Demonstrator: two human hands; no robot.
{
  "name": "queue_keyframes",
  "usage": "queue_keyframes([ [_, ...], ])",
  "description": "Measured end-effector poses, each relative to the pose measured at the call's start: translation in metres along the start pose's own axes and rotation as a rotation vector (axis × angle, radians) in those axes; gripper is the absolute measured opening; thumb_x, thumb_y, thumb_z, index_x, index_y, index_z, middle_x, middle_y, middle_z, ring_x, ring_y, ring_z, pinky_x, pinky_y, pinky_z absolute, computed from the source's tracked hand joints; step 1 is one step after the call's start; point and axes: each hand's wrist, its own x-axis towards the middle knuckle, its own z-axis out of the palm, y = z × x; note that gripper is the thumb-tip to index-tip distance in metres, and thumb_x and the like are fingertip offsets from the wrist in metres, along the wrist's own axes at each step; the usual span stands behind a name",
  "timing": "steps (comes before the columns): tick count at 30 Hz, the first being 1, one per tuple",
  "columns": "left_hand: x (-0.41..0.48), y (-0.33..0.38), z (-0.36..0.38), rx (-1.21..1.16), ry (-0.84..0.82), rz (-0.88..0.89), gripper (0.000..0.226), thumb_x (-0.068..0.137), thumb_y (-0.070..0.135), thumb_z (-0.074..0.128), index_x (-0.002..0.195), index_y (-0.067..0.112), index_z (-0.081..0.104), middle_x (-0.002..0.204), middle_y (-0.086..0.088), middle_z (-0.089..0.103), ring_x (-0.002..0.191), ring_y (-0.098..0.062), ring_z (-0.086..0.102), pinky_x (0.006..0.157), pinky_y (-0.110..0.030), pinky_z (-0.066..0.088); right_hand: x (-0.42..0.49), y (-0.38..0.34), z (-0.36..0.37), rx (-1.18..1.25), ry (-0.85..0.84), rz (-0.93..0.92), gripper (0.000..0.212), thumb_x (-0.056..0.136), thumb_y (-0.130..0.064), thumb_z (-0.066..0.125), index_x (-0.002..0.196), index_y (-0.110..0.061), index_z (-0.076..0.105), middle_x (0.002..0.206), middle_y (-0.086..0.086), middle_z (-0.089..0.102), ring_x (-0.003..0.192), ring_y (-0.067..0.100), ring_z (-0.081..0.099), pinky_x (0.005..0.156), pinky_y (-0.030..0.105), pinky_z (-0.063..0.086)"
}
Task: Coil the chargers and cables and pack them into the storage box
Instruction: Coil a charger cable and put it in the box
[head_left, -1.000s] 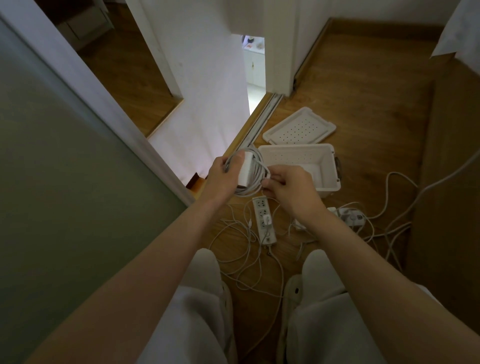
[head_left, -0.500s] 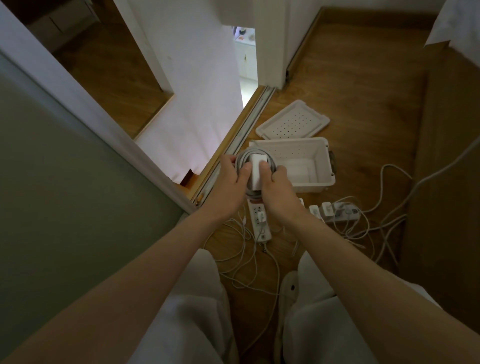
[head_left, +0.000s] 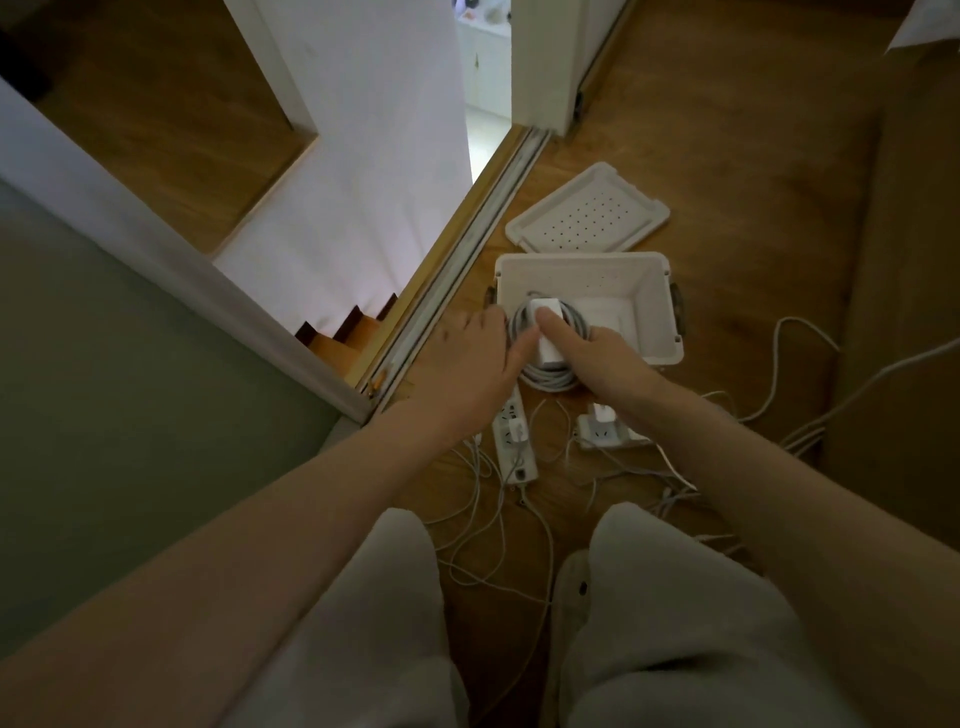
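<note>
A white storage box (head_left: 655, 297) stands open on the wooden floor, with its perforated lid (head_left: 587, 218) lying just behind it. A coiled grey-white cable (head_left: 546, 378) with a white charger brick (head_left: 551, 332) on top sits over the box's near left corner. My right hand (head_left: 602, 358) grips the coil from the right, one digit lying on the brick. My left hand (head_left: 467, 358) is at the coil's left side, thumb touching it, fingers spread. The box floor to the right of the coil is bare.
A white power strip (head_left: 511, 441) and a second strip with a plugged adapter (head_left: 605, 428) lie between the box and my knees. Loose white cables (head_left: 483, 525) sprawl over the floor. A sliding-door track (head_left: 467, 270) runs at the left, wooden furniture (head_left: 909, 338) at the right.
Both hands carried the coiled cable and charger forward and down to the box's near left corner. My left hand's fingers have opened away from the coil.
</note>
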Motion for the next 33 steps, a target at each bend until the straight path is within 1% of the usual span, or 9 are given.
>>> queue_keyframes([
  [3, 0.012, -0.011, 0.018, 0.338, -0.063, 0.112, 0.049, 0.098, 0.047, 0.02, 0.118, 0.014, 0.05, 0.119, -0.007, 0.052, 0.112, -0.024, 0.044, 0.099, -0.042, 0.032, 0.025, 0.02, -0.004, -0.076, 0.014, 0.063, 0.056, 0.087, -0.055, 0.051, 0.105, -0.004, 0.064, 0.095, 0.012, 0.069, 0.082, 0.022, 0.067, 0.075, 0.036, 0.057],
  [5, 0.017, -0.014, 0.03, 0.446, -0.083, 0.197, 0.05, 0.097, 0.047, 0.021, 0.12, 0.015, 0.052, 0.123, -0.007, 0.052, 0.118, -0.024, 0.042, 0.106, -0.046, 0.026, 0.035, 0.034, -0.005, -0.081, -0.043, 0.14, 0.054, 0.087, -0.055, 0.05, 0.101, -0.004, 0.063, 0.086, 0.009, 0.068, 0.073, 0.018, 0.066, 0.066, 0.029, 0.057],
  [9, 0.041, -0.032, 0.062, 0.442, -0.117, 0.223, 0.04, 0.099, 0.04, 0.028, 0.126, 0.016, 0.047, 0.131, -0.007, 0.049, 0.124, -0.026, 0.039, 0.111, -0.048, 0.02, 0.067, 0.056, -0.016, -0.081, -0.046, 0.203, 0.049, 0.089, -0.054, 0.048, 0.088, -0.007, 0.064, 0.074, 0.005, 0.066, 0.057, 0.011, 0.062, 0.047, 0.018, 0.05],
  [14, 0.08, -0.076, 0.098, 0.436, -0.186, 0.146, 0.046, 0.093, 0.026, 0.047, 0.138, 0.022, 0.036, 0.142, -0.004, 0.036, 0.134, -0.024, 0.028, 0.112, -0.049, 0.014, 0.128, 0.064, -0.038, -0.155, 0.198, 0.13, 0.064, 0.088, -0.06, 0.044, 0.097, 0.0, 0.064, 0.09, 0.015, 0.067, 0.075, 0.023, 0.063, 0.069, 0.032, 0.053],
  [20, 0.102, -0.109, 0.141, 0.385, -0.262, 0.164, 0.044, 0.097, 0.036, 0.043, 0.138, 0.025, 0.037, 0.149, -0.001, 0.031, 0.139, -0.023, 0.021, 0.114, -0.047, 0.016, 0.203, 0.077, -0.032, -0.242, 0.251, 0.127, 0.063, 0.091, -0.056, 0.042, 0.104, 0.003, 0.058, 0.096, 0.017, 0.062, 0.073, 0.02, 0.06, 0.056, 0.022, 0.049],
  [24, 0.107, -0.117, 0.161, 0.321, -0.145, 0.207, 0.027, 0.088, 0.025, 0.061, 0.114, 0.019, 0.061, 0.124, -0.011, 0.055, 0.123, -0.032, 0.045, 0.104, -0.048, 0.033, 0.246, 0.089, -0.012, -0.251, 0.242, 0.178, 0.065, 0.089, -0.056, 0.047, 0.115, 0.004, 0.053, 0.106, 0.02, 0.061, 0.084, 0.028, 0.063, 0.07, 0.036, 0.057],
  [26, 0.111, -0.121, 0.168, 0.269, -0.023, 0.231, 0.014, 0.079, 0.017, 0.069, 0.092, 0.017, 0.067, 0.1, -0.011, 0.061, 0.102, -0.034, 0.056, 0.092, -0.047, 0.042, 0.262, 0.094, -0.001, -0.281, 0.215, 0.187, 0.067, 0.088, -0.057, 0.048, 0.115, 0.005, 0.053, 0.101, 0.019, 0.062, 0.073, 0.025, 0.061, 0.059, 0.033, 0.056],
  [28, 0.114, -0.123, 0.171, 0.233, 0.026, 0.241, 0.01, 0.076, 0.015, 0.071, 0.083, 0.017, 0.066, 0.094, -0.009, 0.059, 0.097, -0.032, 0.056, 0.091, -0.045, 0.043, 0.274, 0.098, 0.009, -0.303, 0.201, 0.203, 0.073, 0.086, -0.058, 0.051, 0.121, 0.006, 0.048, 0.103, 0.019, 0.061, 0.071, 0.025, 0.061, 0.051, 0.03, 0.052],
  [33, 0.11, -0.129, 0.184, 0.162, 0.115, 0.228, 0.011, 0.073, 0.014, 0.073, 0.079, 0.018, 0.064, 0.096, -0.009, 0.06, 0.098, -0.03, 0.056, 0.086, -0.041, 0.045, 0.297, 0.103, 0.025, -0.29, 0.284, 0.092, 0.08, 0.091, -0.054, 0.045, 0.141, 0.003, 0.019, 0.132, 0.022, 0.048, 0.111, 0.034, 0.055, 0.088, 0.041, 0.05],
])
